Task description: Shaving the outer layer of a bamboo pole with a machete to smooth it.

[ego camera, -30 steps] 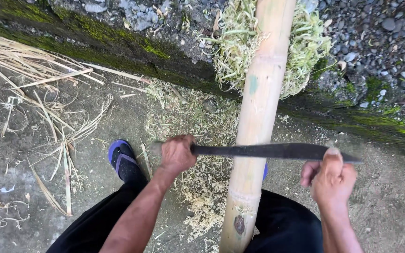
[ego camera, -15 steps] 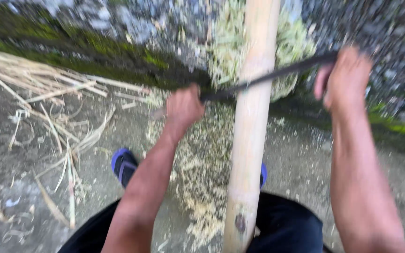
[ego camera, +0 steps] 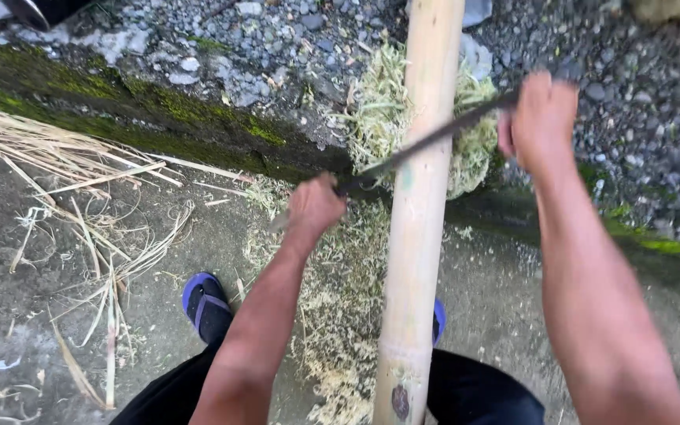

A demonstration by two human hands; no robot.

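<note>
A pale bamboo pole (ego camera: 419, 220) runs from between my knees up and away over the ground. A long dark blade (ego camera: 426, 143) lies slantwise across the pole's upper part. My left hand (ego camera: 314, 206) grips the blade's left end, left of the pole. My right hand (ego camera: 541, 118) grips the blade's other end, higher and to the right of the pole. Both arms are stretched forward.
Pale shavings (ego camera: 340, 315) lie heaped left of the pole and a greenish tuft (ego camera: 379, 118) lies behind it. A mossy concrete edge (ego camera: 143, 118) crosses the scene with gravel (ego camera: 277, 39) beyond. Dry bamboo strips (ego camera: 72, 181) lie at left. A blue sandal (ego camera: 206, 303) is on my left foot.
Both hands have pushed the blade up along the pole, away from me. The blade went from level to slanted, right end higher.
</note>
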